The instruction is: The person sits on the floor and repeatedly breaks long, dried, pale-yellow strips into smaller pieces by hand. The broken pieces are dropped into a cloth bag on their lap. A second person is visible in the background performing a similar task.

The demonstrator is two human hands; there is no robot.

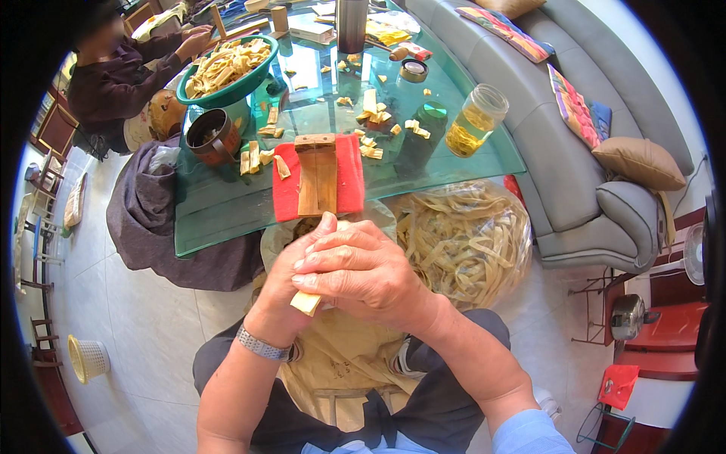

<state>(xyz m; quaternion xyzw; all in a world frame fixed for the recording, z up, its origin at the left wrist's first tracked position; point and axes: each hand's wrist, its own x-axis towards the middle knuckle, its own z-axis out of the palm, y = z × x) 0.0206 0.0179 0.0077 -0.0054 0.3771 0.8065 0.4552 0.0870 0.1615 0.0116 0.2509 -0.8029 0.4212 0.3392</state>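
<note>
My left hand (278, 289), with a metal watch on its wrist, and my right hand (366, 269) are clasped together in front of the table's edge. Between them they grip a pale yellow dried strip (306, 303); one end pokes out below my right fingers, and the rest is hidden. Just beyond my left thumb, a wooden block tool (317, 181) stands on a folded red cloth (350, 176). A small cut piece (282, 167) lies on the cloth's left side. Several more cut pieces (249, 159) are scattered over the glass table (227, 227).
A green basin (227, 101) of strips and a brown mug (212, 139) stand at left. At right is a glass jar (476, 122) of yellow liquid. A plastic bag of strips (465, 244) sits below the table, near a grey sofa (561, 187). Another person (113, 91) sits far left.
</note>
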